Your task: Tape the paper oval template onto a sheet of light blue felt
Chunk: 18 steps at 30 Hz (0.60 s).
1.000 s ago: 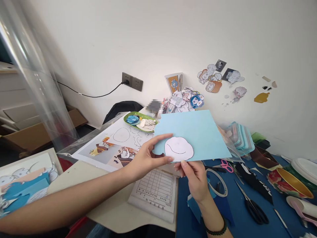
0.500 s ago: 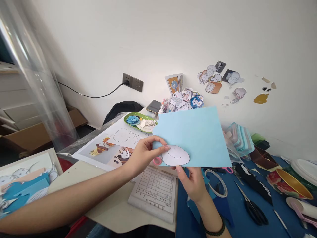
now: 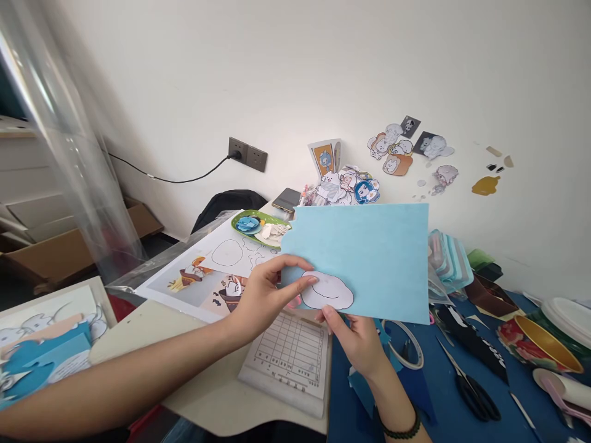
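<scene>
A light blue paper sheet [image 3: 369,258] is held up over the table, tilted toward me. A white oval paper cut-out [image 3: 329,291] with a drawn curve lies against its lower left corner. My left hand [image 3: 265,294] pinches the sheet and the cut-out together, thumb on the cut-out's left end. My right hand [image 3: 355,338] grips the sheet's bottom edge from below, fingertips just under the cut-out.
Under my hands lie a printed form [image 3: 289,357] and a cartoon sheet [image 3: 203,277]. A tape roll [image 3: 406,347], black scissors [image 3: 471,387] and bowls [image 3: 545,341] sit on the blue mat at right. A green plate [image 3: 258,224] and a phone [image 3: 286,199] lie behind.
The blue sheet has turned clockwise and shifted right, so its top edge is now level. My left thumb has slid onto the cut-out. Both hands have dropped slightly.
</scene>
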Motion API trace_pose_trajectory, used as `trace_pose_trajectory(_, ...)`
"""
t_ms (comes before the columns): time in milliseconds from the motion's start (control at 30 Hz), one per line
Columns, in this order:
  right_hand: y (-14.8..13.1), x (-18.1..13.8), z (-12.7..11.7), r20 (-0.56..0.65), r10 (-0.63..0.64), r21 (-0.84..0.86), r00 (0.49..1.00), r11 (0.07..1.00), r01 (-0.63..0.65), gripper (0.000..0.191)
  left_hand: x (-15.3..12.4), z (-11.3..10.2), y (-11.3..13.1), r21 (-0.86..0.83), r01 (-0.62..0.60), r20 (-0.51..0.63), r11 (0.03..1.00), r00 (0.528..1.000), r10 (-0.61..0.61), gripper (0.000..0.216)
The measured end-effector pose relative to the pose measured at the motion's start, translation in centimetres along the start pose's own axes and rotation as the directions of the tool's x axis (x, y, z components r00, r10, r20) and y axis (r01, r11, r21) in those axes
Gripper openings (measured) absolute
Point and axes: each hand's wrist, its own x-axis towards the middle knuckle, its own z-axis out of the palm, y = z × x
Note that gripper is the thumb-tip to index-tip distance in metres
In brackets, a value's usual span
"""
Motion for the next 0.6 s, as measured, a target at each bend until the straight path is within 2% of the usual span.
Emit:
trace_pose_trajectory(100,-0.1,0.0,0.2,-0.063,-0.098,-0.072,0.993,0.993,0.093,0.025,0.0,0.1,0.0,-0.001,-0.033,0.001,0.999,0.999,0.033,0.014)
trace_pose_trajectory(167,-0.1,0.0,0.3,-0.144,-0.201,-0.172,0.969,0.969,0.176,0.028,-0.1,0.3,0.1,-0.036,-0.059,-0.015,0.998,0.998,0.058,0.018)
trace_pose_trajectory(233,0.0,-0.1,0.2,-0.227,-0.268,-0.263,0.936,0.943,0.206,0.032,-0.3,0.5,0.1,-0.121,-0.072,-0.018,0.99,0.997,0.071,0.029)
trace_pose_trajectory(300,0.3,0.0,-0.3,-0.283,-0.295,-0.3,0.913,0.931,0.208,0.027,-0.3,0.6,-0.1,-0.209,-0.073,-0.014,0.975,0.997,0.072,0.041)
trace_pose_trajectory(367,0.5,0.3,-1.1,-0.266,-0.331,-0.262,0.906,0.929,0.262,0.021,-0.3,0.3,-0.4,-0.262,-0.094,0.0,0.961,0.995,0.097,0.047)
trace_pose_trajectory(433,0.7,0.6,-1.8,-0.226,-0.368,-0.185,0.902,0.925,0.331,0.024,0.0,-0.2,-0.7,-0.27,-0.138,0.057,0.953,0.986,0.158,0.049)
trace_pose_trajectory(500,0.7,0.8,-2.3,-0.237,-0.366,-0.128,0.9,0.93,0.345,0.022,0.5,-0.7,-0.8,-0.226,-0.173,0.158,0.959,0.965,0.211,0.041)
trace_pose_trajectory(600,0.9,0.9,-2.5,-0.317,-0.345,-0.11,0.884,0.939,0.327,0.014,0.9,-1.2,-0.6,-0.161,-0.179,0.256,0.971,0.942,0.216,0.022)
